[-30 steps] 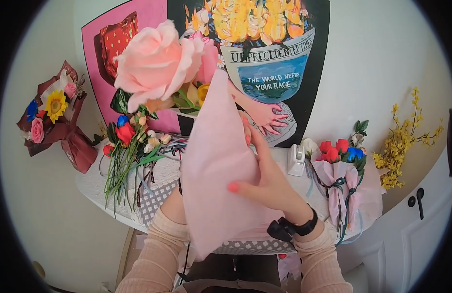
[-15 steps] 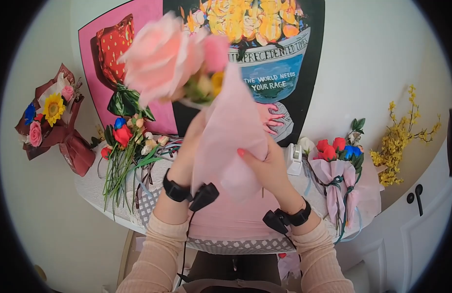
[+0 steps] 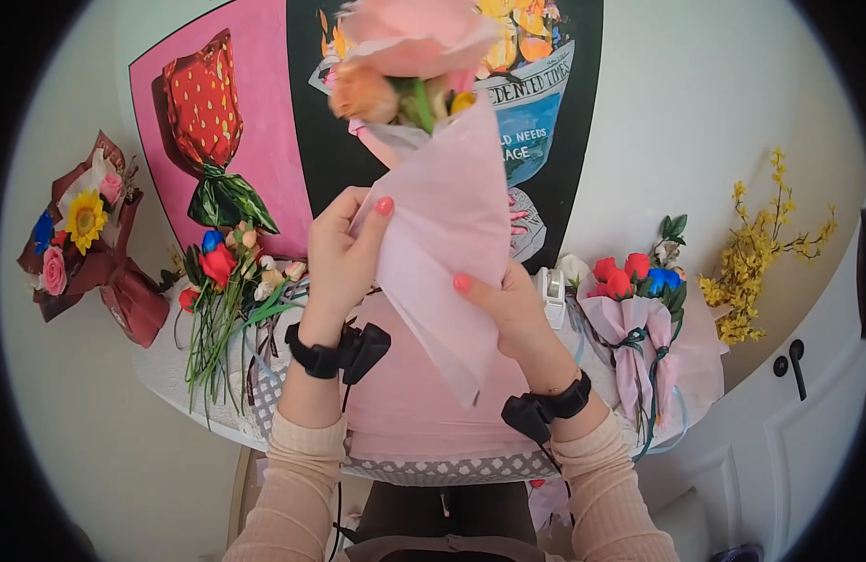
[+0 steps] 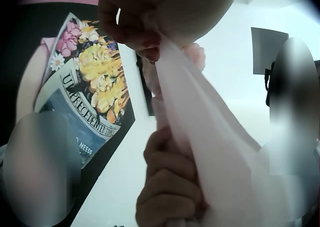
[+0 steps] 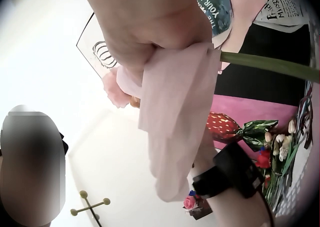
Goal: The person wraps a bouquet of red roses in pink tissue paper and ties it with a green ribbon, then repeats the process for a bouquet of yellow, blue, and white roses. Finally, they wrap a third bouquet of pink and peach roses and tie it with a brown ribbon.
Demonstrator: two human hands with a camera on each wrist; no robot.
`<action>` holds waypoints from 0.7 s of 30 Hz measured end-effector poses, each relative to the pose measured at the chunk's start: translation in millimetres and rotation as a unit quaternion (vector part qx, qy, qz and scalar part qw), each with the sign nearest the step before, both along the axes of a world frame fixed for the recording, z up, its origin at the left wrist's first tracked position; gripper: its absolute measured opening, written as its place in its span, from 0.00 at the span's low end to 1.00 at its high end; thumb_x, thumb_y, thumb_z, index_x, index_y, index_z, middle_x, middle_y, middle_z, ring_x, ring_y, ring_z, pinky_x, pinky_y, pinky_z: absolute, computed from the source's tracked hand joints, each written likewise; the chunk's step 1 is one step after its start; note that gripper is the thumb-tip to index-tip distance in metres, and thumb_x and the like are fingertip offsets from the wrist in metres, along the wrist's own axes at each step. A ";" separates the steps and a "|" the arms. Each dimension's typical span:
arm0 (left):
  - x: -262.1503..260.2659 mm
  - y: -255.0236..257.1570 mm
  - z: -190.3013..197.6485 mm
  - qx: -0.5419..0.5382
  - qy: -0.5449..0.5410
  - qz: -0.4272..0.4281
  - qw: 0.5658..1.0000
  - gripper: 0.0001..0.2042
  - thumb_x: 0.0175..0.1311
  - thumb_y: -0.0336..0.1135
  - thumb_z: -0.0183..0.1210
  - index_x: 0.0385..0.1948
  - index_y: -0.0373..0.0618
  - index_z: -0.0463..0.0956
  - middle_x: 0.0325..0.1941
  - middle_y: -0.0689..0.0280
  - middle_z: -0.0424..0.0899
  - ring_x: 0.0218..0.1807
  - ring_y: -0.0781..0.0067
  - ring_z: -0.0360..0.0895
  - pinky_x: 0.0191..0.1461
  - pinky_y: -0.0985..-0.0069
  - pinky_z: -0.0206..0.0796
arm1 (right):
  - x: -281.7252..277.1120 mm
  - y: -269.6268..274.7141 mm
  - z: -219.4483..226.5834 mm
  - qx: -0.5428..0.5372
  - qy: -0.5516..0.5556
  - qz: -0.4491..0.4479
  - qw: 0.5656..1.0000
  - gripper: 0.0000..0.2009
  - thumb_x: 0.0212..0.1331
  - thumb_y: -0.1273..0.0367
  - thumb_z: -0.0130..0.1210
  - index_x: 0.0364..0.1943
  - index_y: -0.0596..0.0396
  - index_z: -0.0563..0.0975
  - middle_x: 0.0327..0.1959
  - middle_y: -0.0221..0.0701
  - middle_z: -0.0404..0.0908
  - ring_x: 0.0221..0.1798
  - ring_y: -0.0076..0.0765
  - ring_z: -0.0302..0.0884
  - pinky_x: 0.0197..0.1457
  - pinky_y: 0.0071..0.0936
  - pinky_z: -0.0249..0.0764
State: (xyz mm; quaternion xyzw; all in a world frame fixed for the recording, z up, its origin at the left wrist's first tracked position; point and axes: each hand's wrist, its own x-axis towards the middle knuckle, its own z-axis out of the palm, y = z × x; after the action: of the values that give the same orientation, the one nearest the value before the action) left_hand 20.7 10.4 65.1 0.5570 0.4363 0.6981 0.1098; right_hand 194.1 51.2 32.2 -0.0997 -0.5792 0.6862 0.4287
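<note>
A small bouquet wrapped in pale pink paper (image 3: 442, 206) is held up over the table, blooms at the top. A large pink rose (image 3: 414, 37) and a peach bloom (image 3: 363, 96) stick out of the wrap. My left hand (image 3: 335, 258) pinches the paper's left edge between thumb and fingers. Lower on the other side, my right hand (image 3: 524, 314) grips the gathered wrap, its thumb across the front. A thick green stem (image 5: 270, 65) emerges below the right hand in the right wrist view. The paper's loose corner hangs down to a point between both wrists.
Pink paper sheets (image 3: 405, 384) lie on the table beneath. Loose flowers (image 3: 218, 318) are on the left, near a burgundy-wrapped bouquet (image 3: 133, 295). At the right are a white tape dispenser (image 3: 552, 295), small wrapped bouquets (image 3: 630, 332) and yellow branches (image 3: 737, 290).
The bouquet has turned more upright, its blooms shifting right and up. My left hand has come from behind the paper to pinch its left edge. My right hand has slid lower.
</note>
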 end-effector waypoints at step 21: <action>22.4 9.2 -9.1 -0.042 -0.052 -0.118 0.991 0.13 0.59 0.31 0.53 0.44 0.35 0.70 0.40 0.63 0.77 0.40 0.82 0.72 0.43 0.81 0.65 | -27.4 10.0 -24.9 0.171 0.000 -0.172 0.970 0.33 0.50 0.71 0.58 0.58 0.61 0.52 0.47 0.36 0.68 0.50 0.27 0.66 0.52 0.25 0.64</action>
State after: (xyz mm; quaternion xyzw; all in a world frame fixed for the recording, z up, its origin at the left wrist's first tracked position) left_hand 43.1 19.6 56.1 0.5626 0.3904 0.6890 0.2373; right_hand 166.7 61.2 7.3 -0.1229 -0.6621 0.4932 0.5507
